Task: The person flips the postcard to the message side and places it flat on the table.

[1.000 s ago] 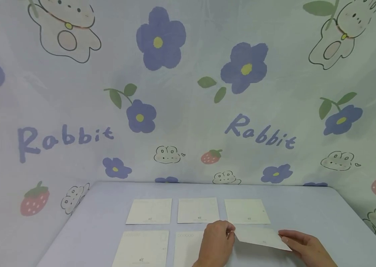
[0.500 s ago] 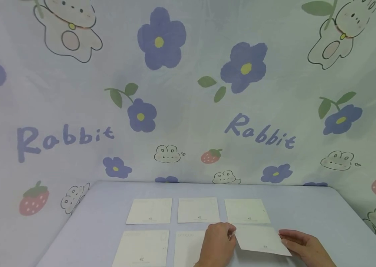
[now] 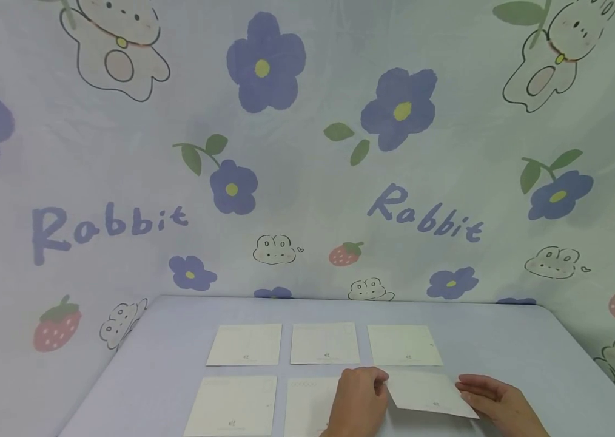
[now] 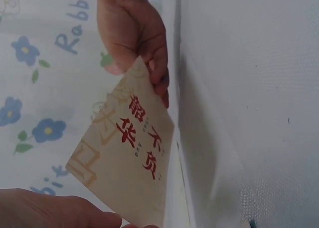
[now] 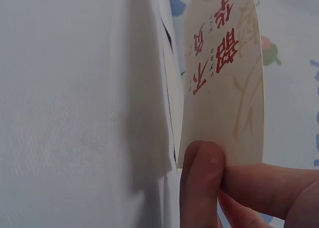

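Observation:
Between my two hands is a cream postcard (image 3: 432, 389), tilted, its near edge raised off the table. My left hand (image 3: 359, 400) pinches its left edge, fingers curled. At the opposite edge my right hand (image 3: 504, 405) pinches it; in the right wrist view the fingers (image 5: 203, 180) and thumb close on a corner. The postcard's underside (image 4: 124, 153) carries red Chinese characters over pale tan ones in the left wrist view. Its upper face is plain but for a small dark mark near the front edge.
Three cream postcards lie in a back row: left (image 3: 244, 345), middle (image 3: 324, 343) and right (image 3: 404, 345). In front lie two more, one at the left (image 3: 231, 405) and one (image 3: 310, 403) partly covered by my left hand. A patterned curtain (image 3: 307, 152) rises behind the pale table (image 3: 138, 370).
The postcard's near edge has come down, so its underside has gone from the head view. Both hands keep their grip with hardly any shift.

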{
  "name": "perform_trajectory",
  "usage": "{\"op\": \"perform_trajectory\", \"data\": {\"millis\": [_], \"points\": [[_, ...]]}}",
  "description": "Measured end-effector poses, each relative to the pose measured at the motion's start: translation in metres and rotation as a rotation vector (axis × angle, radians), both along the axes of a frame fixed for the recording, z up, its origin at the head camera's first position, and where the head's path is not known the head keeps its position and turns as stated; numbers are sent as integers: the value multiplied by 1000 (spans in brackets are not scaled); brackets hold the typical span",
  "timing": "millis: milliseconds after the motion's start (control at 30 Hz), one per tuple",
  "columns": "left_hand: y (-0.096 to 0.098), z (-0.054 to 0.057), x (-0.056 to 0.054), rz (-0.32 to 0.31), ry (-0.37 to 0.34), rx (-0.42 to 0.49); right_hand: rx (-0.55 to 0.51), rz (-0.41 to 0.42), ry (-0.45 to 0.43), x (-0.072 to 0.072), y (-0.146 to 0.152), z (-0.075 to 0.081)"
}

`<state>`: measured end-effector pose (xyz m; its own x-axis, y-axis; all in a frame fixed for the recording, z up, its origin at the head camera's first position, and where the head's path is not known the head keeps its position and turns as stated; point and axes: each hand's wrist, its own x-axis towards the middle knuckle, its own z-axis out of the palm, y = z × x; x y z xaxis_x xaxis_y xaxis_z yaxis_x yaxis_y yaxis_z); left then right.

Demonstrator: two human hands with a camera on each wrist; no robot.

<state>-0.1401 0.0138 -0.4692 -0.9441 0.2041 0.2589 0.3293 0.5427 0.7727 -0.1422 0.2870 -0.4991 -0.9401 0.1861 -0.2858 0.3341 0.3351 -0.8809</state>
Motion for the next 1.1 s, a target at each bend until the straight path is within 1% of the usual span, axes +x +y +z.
{"op": "perform_trajectory", "data": {"millis": [200, 300, 600, 867, 1100], "points": [[0, -1, -2, -13, -38, 31, 33, 9, -27, -3, -1, -1], [0, -1, -3, -14, -45, 28, 42, 3, -34, -4, -2, -1], [-1, 1, -5, -26, -84, 45, 85, 31, -16, -1, -4, -2], [-1, 0, -7, -29, -126, 55, 87, 31, -6, -2, -4, -5], [-1, -3, -9, -36, -125, 49, 93, 23, -19, -3, -4, -6]]}}
